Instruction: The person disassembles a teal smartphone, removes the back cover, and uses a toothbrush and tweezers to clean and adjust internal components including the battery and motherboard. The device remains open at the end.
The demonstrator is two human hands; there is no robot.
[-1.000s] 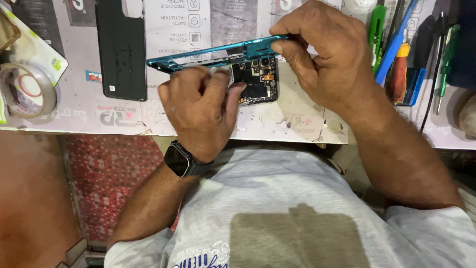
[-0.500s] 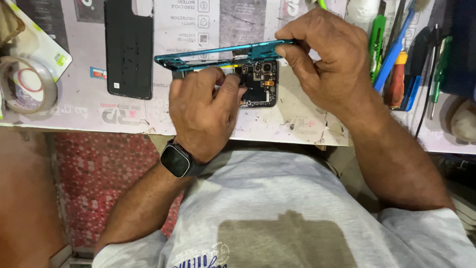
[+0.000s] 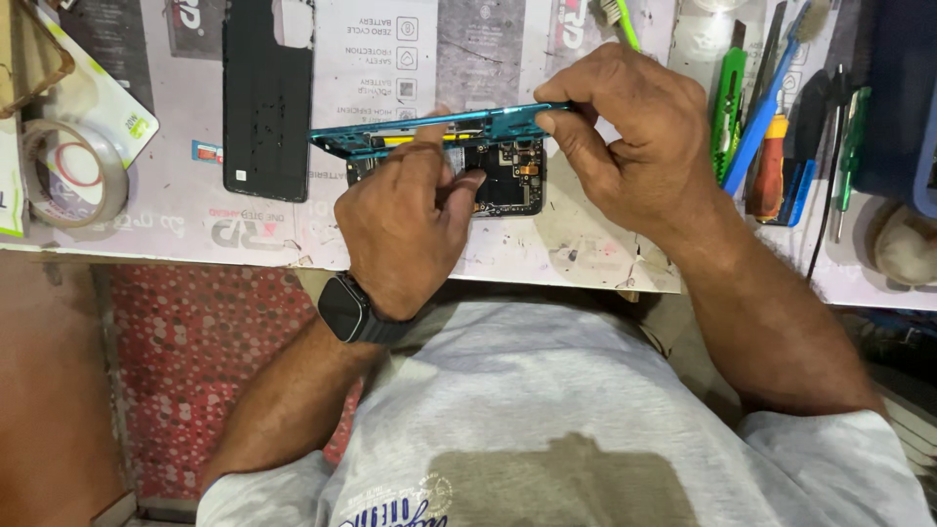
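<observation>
An opened phone (image 3: 508, 174) with its circuit board showing is tipped up on edge above the worktable (image 3: 586, 244). Its teal frame (image 3: 439, 125) runs across the top. My right hand (image 3: 634, 146) pinches the right end of that frame between thumb and fingers. My left hand (image 3: 405, 224), with a dark smartwatch (image 3: 344, 310) on the wrist, grips the phone from below, fingers pressed against its inner face. A black back cover (image 3: 266, 98) lies flat to the left of the phone.
A roll of clear tape (image 3: 73, 176) sits at the far left. Screwdrivers, a green cutter and a blue brush (image 3: 771, 127) lie in a cluster at the right. A white round object (image 3: 908, 249) rests at the right edge. Red patterned floor (image 3: 195, 361) shows below the table.
The view has shifted slightly, so the table contents sit a little further right and lower. Both hands keep the same grip on the phone.
</observation>
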